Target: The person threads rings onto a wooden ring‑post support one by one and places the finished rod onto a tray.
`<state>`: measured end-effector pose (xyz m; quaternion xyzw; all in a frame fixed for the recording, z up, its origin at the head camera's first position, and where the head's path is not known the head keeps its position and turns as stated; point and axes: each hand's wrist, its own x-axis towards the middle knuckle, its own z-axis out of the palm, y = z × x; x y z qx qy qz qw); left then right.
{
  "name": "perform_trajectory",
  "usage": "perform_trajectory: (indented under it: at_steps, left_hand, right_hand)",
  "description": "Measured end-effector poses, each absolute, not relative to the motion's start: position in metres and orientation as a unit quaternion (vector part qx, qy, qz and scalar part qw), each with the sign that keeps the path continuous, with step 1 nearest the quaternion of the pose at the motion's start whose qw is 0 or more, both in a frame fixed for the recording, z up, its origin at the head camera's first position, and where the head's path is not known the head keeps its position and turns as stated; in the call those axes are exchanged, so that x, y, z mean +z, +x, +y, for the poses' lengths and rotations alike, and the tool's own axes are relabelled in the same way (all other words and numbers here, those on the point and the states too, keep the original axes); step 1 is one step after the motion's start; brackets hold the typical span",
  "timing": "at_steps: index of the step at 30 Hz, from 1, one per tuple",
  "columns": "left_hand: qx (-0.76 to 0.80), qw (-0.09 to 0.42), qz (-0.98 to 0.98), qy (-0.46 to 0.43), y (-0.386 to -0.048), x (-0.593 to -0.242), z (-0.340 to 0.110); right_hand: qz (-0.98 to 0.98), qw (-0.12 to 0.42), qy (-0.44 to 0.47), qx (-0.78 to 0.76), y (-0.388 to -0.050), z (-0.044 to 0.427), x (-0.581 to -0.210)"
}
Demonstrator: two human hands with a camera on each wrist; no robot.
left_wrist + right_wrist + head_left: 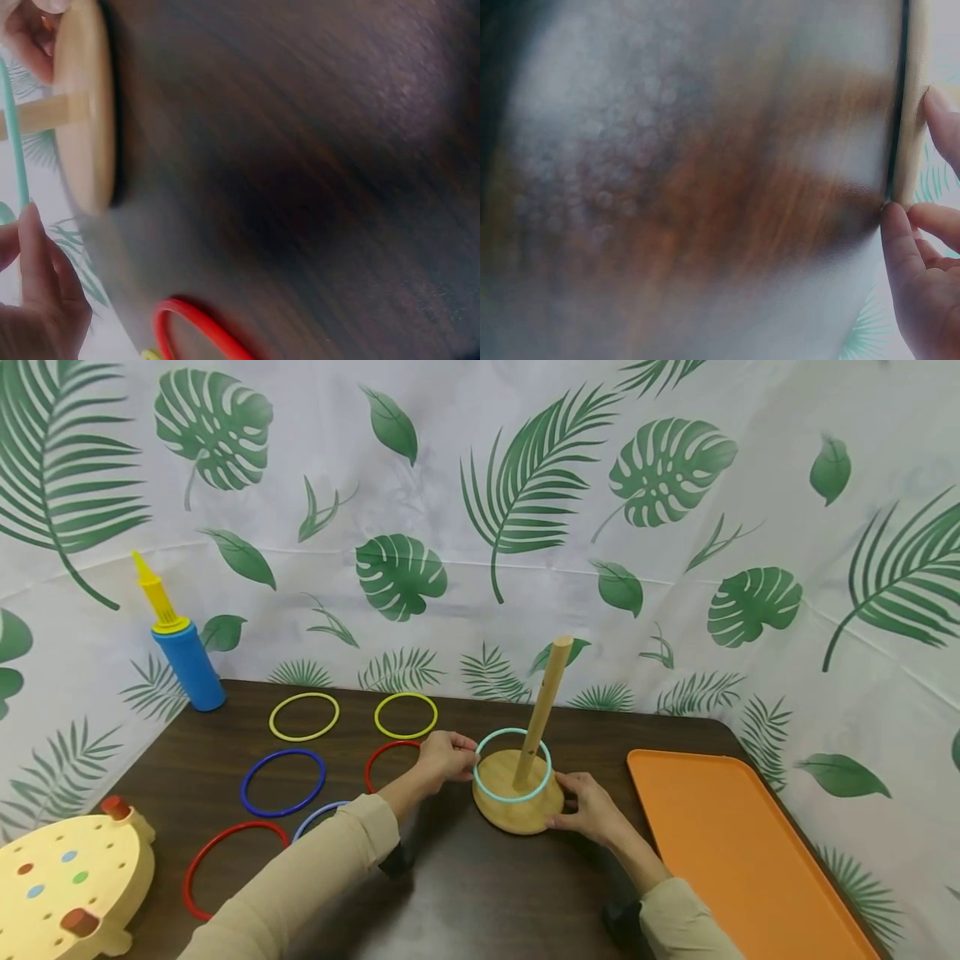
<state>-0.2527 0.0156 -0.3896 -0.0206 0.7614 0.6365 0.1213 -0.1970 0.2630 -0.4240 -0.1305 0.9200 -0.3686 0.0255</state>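
Near the middle of the table stands a wooden ring-toss stand (489, 810), a round base with one upright post (550, 693). A light teal ring (491, 735) hangs round the post's lower part, raised off the base. At the ring's left side, my left hand (446, 757) pinches it between thumb and fingers; the left wrist view shows this ring (16, 142) apart from the base (94, 150). My right hand (590, 807) holds the base's right edge. In the right wrist view, its thumb and fingers lie against the base rim (915, 90).
Left of the stand lie two yellow rings (406, 737), a dark blue ring (245, 787), a light blue ring (303, 827) and two red rings (189, 881). An orange tray (742, 835) lies at right. A blue pump (191, 668) and a pegged yellow board (97, 860) stand at left.
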Motion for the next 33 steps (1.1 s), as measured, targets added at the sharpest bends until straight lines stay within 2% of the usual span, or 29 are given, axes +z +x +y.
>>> perform_trajectory:
  at_steps: [10,33]
  left_hand:
    - [0.586,0.118,0.801,-0.018,-0.256,-0.399,0.019]
    - [0.527,0.076,0.846,0.025,-0.253,-0.401,0.035]
  right_hand:
    - [0.923,0.017,-0.131,-0.362,-0.198,0.264,-0.426]
    - [0.925,0.028,-0.113,-0.363,-0.197,0.263,-0.425]
